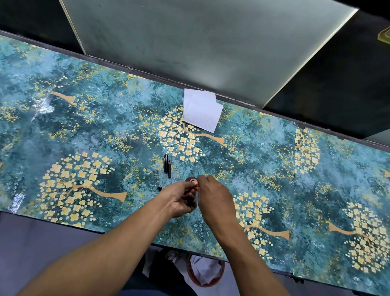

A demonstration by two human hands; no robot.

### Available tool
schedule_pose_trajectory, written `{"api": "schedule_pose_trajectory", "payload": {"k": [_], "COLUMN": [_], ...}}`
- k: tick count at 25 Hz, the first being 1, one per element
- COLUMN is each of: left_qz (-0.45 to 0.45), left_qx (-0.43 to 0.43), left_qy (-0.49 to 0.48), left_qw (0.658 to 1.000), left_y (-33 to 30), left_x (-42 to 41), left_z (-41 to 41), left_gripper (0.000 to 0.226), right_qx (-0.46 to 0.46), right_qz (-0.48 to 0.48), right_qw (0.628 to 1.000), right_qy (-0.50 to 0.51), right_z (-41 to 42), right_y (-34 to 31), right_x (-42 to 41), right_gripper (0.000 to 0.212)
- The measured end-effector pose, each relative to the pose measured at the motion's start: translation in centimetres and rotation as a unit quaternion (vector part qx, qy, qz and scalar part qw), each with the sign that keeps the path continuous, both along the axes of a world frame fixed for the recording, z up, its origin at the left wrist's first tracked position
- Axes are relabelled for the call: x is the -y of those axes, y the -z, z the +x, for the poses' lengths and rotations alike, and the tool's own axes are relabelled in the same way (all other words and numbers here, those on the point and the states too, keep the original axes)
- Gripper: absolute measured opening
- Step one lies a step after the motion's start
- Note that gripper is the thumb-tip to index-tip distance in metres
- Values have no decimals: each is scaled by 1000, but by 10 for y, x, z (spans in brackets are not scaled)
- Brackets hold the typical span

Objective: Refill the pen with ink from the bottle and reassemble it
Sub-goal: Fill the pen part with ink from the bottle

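Note:
My left hand (pixel 180 201) and my right hand (pixel 215 197) meet over the middle of the patterned table (pixel 69 133). Between their fingertips sits a small ink bottle (pixel 190 181) with a reddish top, mostly hidden; my left hand cups it from the left and my right fingers pinch at its top. Two black pen parts (pixel 167 165) lie side by side just beyond the hands. A small black piece (pixel 160 188) lies left of my left hand.
Two white paper tissues (pixel 201 111) lie overlapping near the table's far edge. A frosted glass partition (pixel 191 25) rises behind the table. Under the table's near edge stands a brown bin (pixel 204 271) with crumpled paper.

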State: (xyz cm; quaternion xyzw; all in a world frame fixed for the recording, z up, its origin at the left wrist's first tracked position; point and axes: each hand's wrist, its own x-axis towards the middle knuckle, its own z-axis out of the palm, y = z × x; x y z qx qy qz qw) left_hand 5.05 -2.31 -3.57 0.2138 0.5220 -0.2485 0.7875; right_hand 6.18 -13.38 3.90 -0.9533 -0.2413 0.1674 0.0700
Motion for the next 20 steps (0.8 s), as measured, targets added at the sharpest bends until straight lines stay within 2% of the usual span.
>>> {"api": "schedule_pose_trajectory", "payload": {"k": [7,11,15,20], "left_qz": [0,-8,-5,8], "left_qx": [1,-4,0,-2], "left_qy": [9,2,11,19], "left_qw": [1000,1000,1000,1000], "left_y": [1,0,-1,-1], "left_x": [-1,-1,-1,1], "left_z": [0,1,1,1], "left_gripper": [20,19,22,19], "right_qx": [-5,-8,-11,-15], "right_qz": [-28,-9,-15,-37], "right_qw": [999,1000,1000,998], "right_qy": [41,25,9,55], "right_z": [1,0,1,-2], "right_y": [5,2,2,6], "right_x": [-3,0,-2,-4], "right_gripper": [25,17,18,22]}}
